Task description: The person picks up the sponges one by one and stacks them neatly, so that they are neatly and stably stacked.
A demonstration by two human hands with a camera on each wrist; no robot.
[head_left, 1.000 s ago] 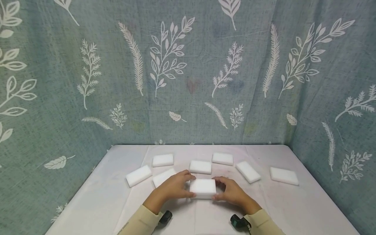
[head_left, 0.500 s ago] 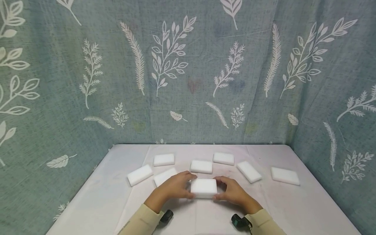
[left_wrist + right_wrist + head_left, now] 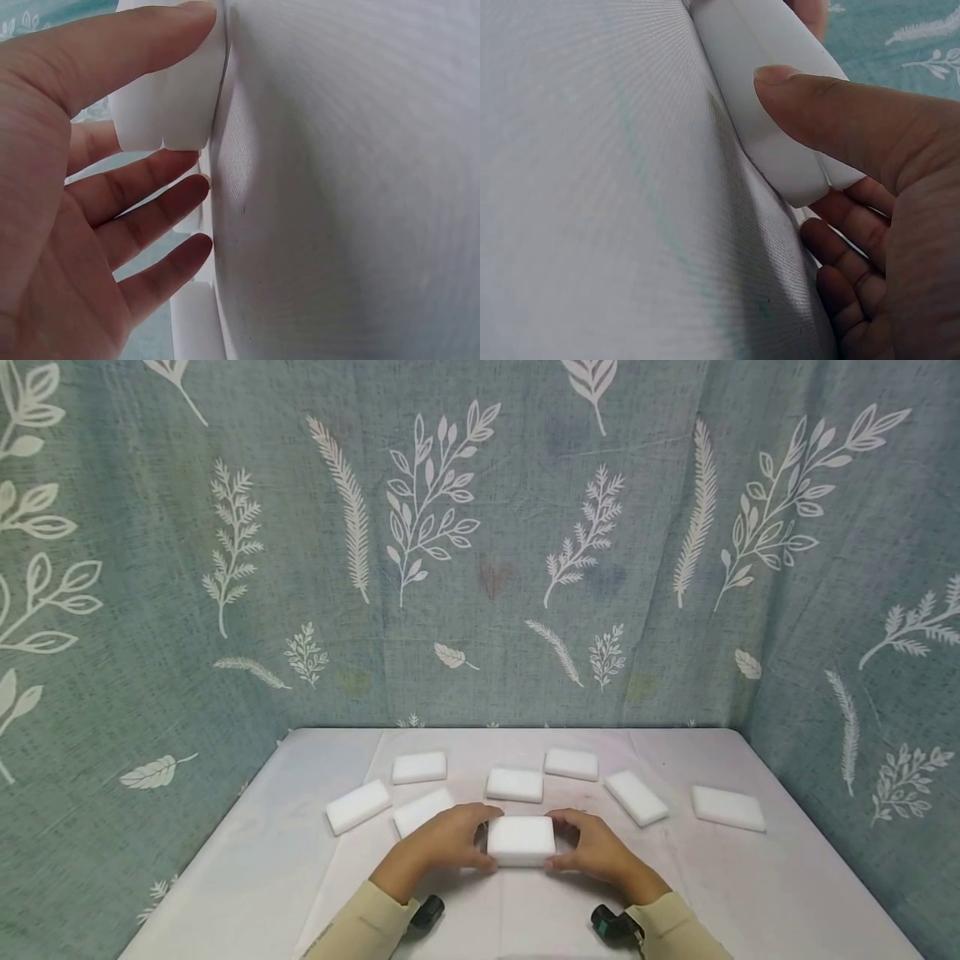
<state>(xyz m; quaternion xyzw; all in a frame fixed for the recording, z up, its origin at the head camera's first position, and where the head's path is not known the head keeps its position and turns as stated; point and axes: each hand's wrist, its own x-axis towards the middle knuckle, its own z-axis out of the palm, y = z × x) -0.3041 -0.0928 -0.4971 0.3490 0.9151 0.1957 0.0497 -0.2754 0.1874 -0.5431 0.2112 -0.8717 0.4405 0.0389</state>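
Observation:
Two white rectangular sponges form a stack [image 3: 521,839] near the middle of the table, between both hands. A seam between the two layers shows in the wrist views. My left hand [image 3: 450,839] grips the stack's left end, its thumb on the near side and fingertips at the far side; the lower fingers spread free in the left wrist view. At the right end my right hand [image 3: 588,847] holds it likewise, thumb [image 3: 817,105] pressed on the near face. The stack [image 3: 180,112] sits on or very close to the cloth; which, I cannot tell.
Several more white sponges lie scattered behind and beside the hands, among them a sponge [image 3: 513,785] just behind the stack, a tilted sponge [image 3: 636,798] and a far-right sponge [image 3: 727,808]. A leaf-patterned curtain [image 3: 480,568] encloses the pale cloth-covered table [image 3: 750,893].
My left hand's upper fingers have lowered slightly along the stack's far side. The stack and the right hand stay in place, and the view has shifted a little.

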